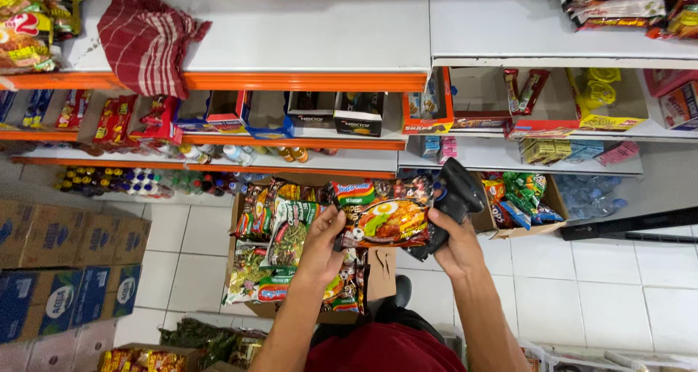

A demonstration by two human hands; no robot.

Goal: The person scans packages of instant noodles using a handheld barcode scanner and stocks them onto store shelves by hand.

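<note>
Left hand: the left hand [322,247] has its fingers pinched on the left edge of a noodle packet [383,212], thumb on the front, the other fingers behind
Right hand: the right hand [454,247] is wrapped around a black handheld scanner [454,201], fingers curled tight on its grip, its head just beside the packet's right edge
Noodle packet: held flat and face-up between the two hands, above an open cardboard box [380,274] on the floor; the front shows a bowl of noodles with an egg
Box contents: more noodle packets [280,252] in green and dark wrappers, stacked loosely and overlapping
Shelves: white shelves [305,30] with orange edges run across the top; a red checked cloth [147,41] lies bunched on the upper one, small cartons and snack boxes sit below
Floor: white tiles [596,285]; closed blue and brown cartons [65,263] stand at the left, well apart from the hands
Second box: a carton of green and blue sachets [522,201] sits just right of the scanner
</note>
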